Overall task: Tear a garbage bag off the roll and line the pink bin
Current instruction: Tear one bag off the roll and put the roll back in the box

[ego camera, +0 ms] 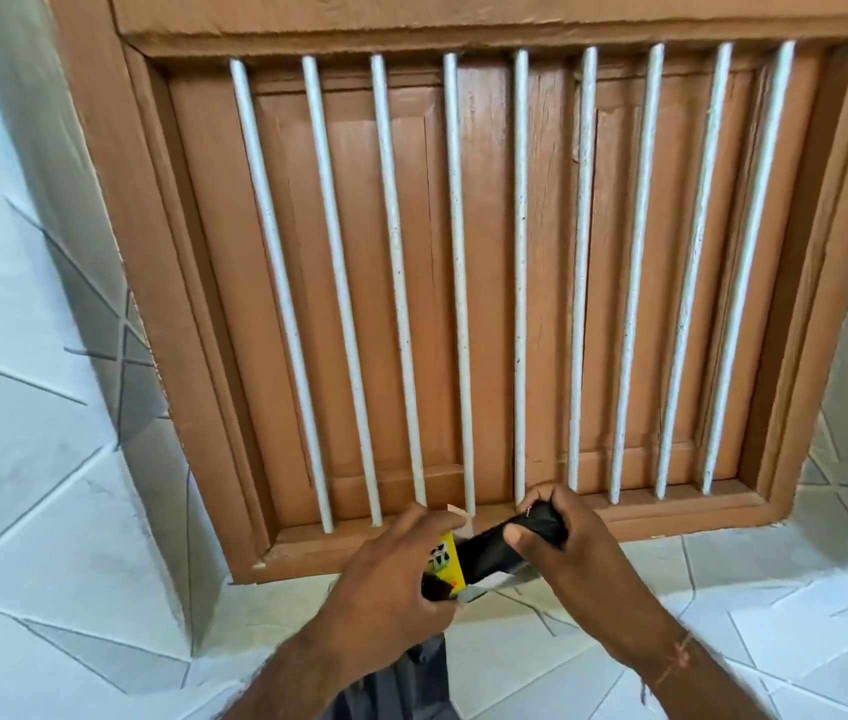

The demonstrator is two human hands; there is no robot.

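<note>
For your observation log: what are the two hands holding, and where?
Left hand grips the garbage bag roll at its yellow-labelled end; right hand grips its black end.

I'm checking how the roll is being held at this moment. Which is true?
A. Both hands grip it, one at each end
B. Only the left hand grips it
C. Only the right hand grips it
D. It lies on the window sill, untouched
A: the left hand closes on the yellow-labelled end of the black garbage bag roll, and the right hand closes on the other end, in front of the barred window.
</note>
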